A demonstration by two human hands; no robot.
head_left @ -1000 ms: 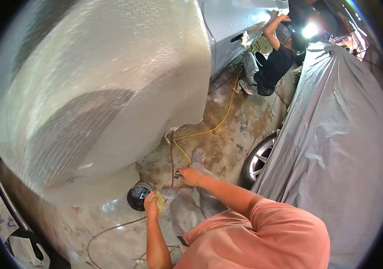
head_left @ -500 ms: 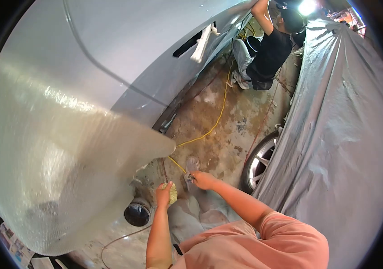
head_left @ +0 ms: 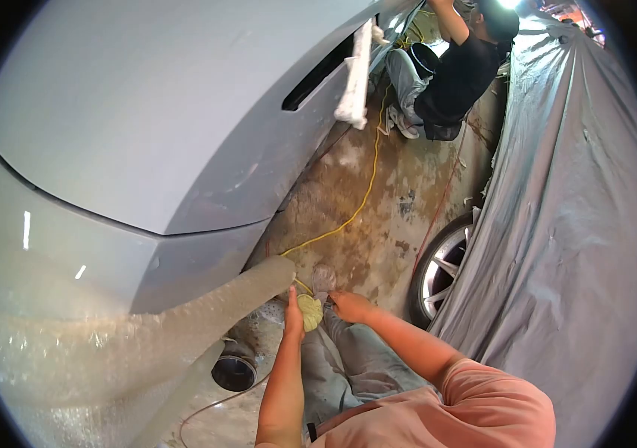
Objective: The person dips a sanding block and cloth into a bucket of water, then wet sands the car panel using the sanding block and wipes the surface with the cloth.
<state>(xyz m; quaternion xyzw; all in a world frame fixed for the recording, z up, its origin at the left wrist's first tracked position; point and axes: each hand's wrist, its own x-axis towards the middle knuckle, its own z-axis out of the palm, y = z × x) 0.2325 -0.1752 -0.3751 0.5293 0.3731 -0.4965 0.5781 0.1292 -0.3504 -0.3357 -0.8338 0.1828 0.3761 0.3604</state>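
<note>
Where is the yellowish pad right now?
In the head view, the yellowish pad is low and near the centre, held in the left hand, just left of the right hand.

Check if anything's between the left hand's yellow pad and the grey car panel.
Yes: the end of the translucent sheet lies between the pad in the left hand and the panel's lower edge. Above the sheet, the panel is uncovered.

Downward-facing view from the head
</note>
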